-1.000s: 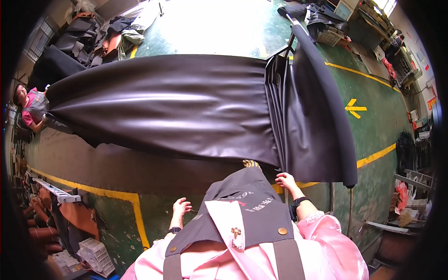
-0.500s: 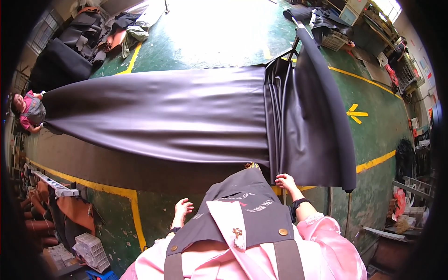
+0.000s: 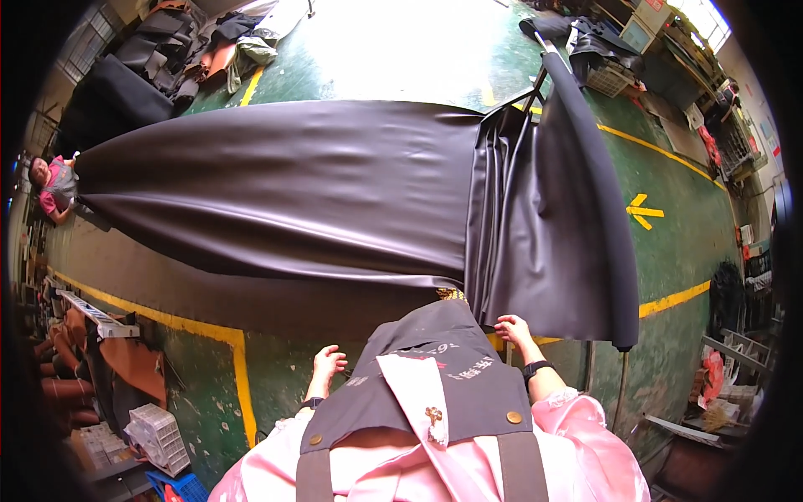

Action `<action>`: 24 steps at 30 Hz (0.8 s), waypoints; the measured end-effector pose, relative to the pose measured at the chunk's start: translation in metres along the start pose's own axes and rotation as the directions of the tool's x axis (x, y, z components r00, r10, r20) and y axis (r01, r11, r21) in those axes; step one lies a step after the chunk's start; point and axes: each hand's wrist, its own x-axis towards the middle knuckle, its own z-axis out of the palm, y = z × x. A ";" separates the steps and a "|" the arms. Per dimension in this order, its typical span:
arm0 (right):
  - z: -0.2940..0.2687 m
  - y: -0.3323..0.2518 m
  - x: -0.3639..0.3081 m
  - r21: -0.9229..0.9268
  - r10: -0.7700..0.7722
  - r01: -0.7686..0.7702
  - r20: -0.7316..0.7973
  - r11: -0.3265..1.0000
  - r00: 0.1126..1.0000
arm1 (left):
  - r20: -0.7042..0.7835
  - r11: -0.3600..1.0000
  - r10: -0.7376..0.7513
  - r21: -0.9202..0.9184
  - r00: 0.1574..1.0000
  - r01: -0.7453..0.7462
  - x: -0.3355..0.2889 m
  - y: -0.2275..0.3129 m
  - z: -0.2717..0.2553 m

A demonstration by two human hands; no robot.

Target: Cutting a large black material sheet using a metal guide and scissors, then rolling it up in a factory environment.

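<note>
A long dark, leather-like sheet (image 3: 293,184) stretches across in front of me. At its right end it bunches into upright folds (image 3: 493,201) beside a long dark roll (image 3: 598,192). My right hand (image 3: 512,329) is by the near bottom edge of the folds, its fingers loosely apart with nothing visible in them; whether a fingertip touches the edge is unclear. Lower and to the left, beside my dark apron (image 3: 418,343), my left hand (image 3: 328,361) hangs in the air, open and empty. At the far left a person (image 3: 57,188) holds the sheet's other end.
The roll lies on a metal frame (image 3: 535,88). Piled dark material (image 3: 159,54) stands at the back left. A white plastic crate (image 3: 159,439) and brown pieces (image 3: 138,368) are at the lower left. Yellow lines (image 3: 242,385) mark the green floor.
The sheet has billowed: its far edge has risen and its near edge has pulled up and away from me. My two hands stay almost where they were.
</note>
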 end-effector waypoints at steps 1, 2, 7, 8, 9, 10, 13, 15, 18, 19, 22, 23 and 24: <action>-0.001 0.003 0.001 0.013 -0.002 0.002 0.007 1.000 1.000 | 0.003 1.000 0.004 0.007 1.000 -0.004 0.000 -0.001 0.001; -0.001 0.003 0.001 0.008 -0.001 0.001 0.009 1.000 1.000 | 0.001 1.000 0.007 -0.001 1.000 -0.007 0.000 -0.002 0.001; 0.000 0.003 -0.001 -0.005 -0.008 0.008 0.009 1.000 1.000 | -0.009 1.000 0.005 -0.010 1.000 -0.005 0.001 -0.007 0.000; -0.001 0.005 -0.001 -0.011 -0.005 0.005 0.011 1.000 1.000 | -0.014 1.000 0.007 -0.002 1.000 -0.007 0.001 -0.008 0.000; -0.001 0.006 -0.002 -0.007 -0.003 0.003 0.008 1.000 1.000 | -0.019 1.000 0.008 0.007 1.000 -0.008 0.001 -0.009 0.000; -0.001 0.008 -0.002 -0.003 -0.001 0.001 0.005 1.000 1.000 | -0.013 1.000 0.015 0.013 1.000 -0.015 0.000 -0.011 -0.001; -0.002 0.008 -0.004 -0.016 0.014 -0.014 0.001 1.000 1.000 | -0.016 1.000 -0.001 -0.001 1.000 0.001 0.000 -0.015 0.000; -0.003 0.008 -0.005 -0.025 0.017 -0.017 0.001 1.000 1.000 | -0.015 1.000 -0.003 -0.026 1.000 0.002 -0.002 -0.018 0.000; -0.004 0.009 -0.003 -0.032 0.017 -0.017 0.007 0.999 1.000 | -0.019 0.999 0.003 -0.049 1.000 -0.004 -0.004 -0.021 0.001; -0.004 0.009 -0.002 -0.032 0.016 -0.015 0.013 0.999 1.000 | -0.020 0.999 0.003 -0.050 1.000 -0.004 -0.005 -0.022 0.000; 0.001 0.000 -0.004 -0.056 0.022 -0.020 0.023 0.998 0.999 | -0.038 0.998 0.008 -0.054 0.999 -0.010 -0.009 -0.024 0.000; 0.002 -0.003 -0.005 -0.062 0.018 -0.016 0.029 0.998 0.999 | -0.043 0.999 0.009 -0.048 0.999 -0.011 -0.012 -0.024 0.000; 0.003 -0.005 -0.005 -0.065 0.019 -0.017 0.029 0.998 0.999 | -0.047 0.999 0.006 -0.044 0.999 -0.008 -0.014 -0.022 0.001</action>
